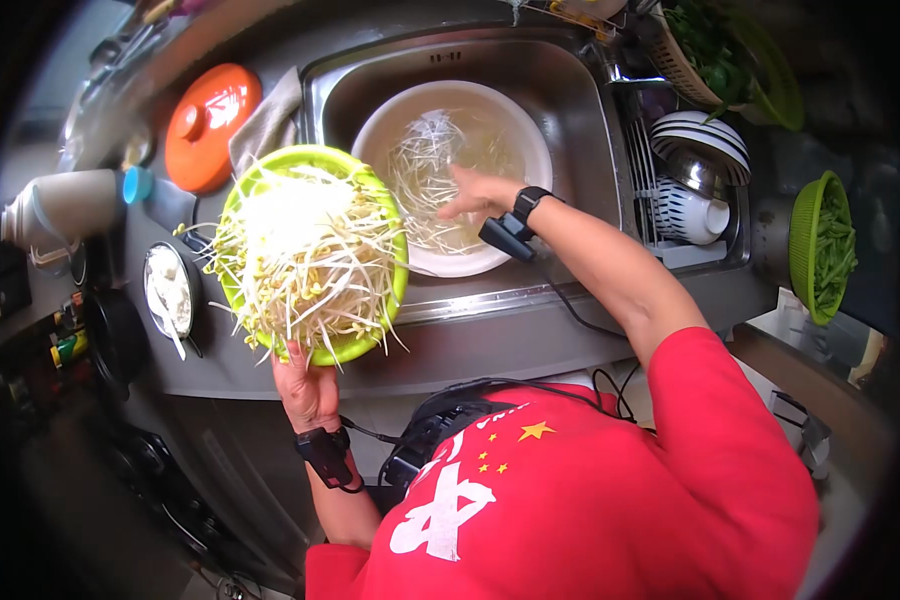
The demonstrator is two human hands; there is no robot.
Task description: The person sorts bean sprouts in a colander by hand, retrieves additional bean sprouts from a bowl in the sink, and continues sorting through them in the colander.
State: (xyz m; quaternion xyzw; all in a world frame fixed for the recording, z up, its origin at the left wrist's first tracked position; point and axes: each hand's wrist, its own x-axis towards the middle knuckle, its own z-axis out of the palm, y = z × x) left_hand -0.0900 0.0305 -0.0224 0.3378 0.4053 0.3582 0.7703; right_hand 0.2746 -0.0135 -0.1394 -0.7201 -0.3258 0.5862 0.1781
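Observation:
My left hand point(308, 390) grips the near rim of a lime-green basket point(398, 300), held up at the counter's edge left of the sink. Bean sprouts point(315, 265) fill the basket in a heap, and some stick out over its rim. Over the white basin point(368, 125) in the sink is my right hand point(478, 195), thumb and fingers spread apart. More sprouts point(420, 165) float in the basin's water beside the fingertips. Whether the right fingers touch those sprouts I cannot tell.
The steel sink point(580, 110) surrounds the basin. An orange lid point(215, 125) and a grey cloth point(270, 120) lie at left, with a bowl of white paste point(170, 285) below. Stacked bowls point(695, 210) and a green basket of beans point(832, 250) stand at right.

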